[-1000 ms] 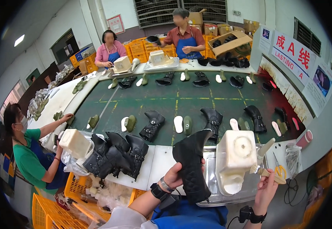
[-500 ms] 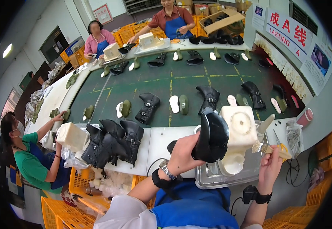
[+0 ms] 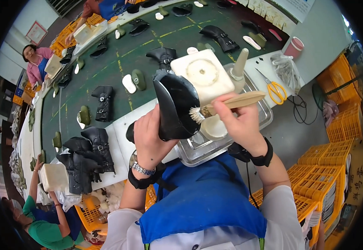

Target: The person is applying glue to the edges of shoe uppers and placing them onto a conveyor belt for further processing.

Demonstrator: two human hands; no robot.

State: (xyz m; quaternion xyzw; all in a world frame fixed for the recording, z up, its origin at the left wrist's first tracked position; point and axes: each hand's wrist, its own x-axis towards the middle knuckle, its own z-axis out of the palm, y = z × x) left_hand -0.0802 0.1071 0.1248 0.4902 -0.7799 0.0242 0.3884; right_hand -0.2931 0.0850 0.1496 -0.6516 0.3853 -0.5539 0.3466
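A black boot is held above the near edge of the white worktop, left of the shallow, glossy tray. The shaft is gripped by the left hand, its fingers curled closely around the smooth outer face. The shaft mouth, a wide curved opening, is turned toward the right hand. By that hand, thumb and fingers are closed on the flat, tapered wooden handle of a brush. The pale, stiff bristles are positioned at the rim of the mouth; whether contact is made cannot be told.

In the tray, an off-white plastic container is set, its flat square face marked by a round recess. A tapered, dull nozzle is stood at the tray's far right corner. Beyond the tray's right edge, yellow-handled scissors are laid beside a crumpled clear bag. Quilted, buckled boots are heaped at the worktop's near edge, to the left.

The foot of the held boot is mostly hidden by the left hand. The boot's interior is too dark to read. The container's round cup is partly covered by the right hand and brush.
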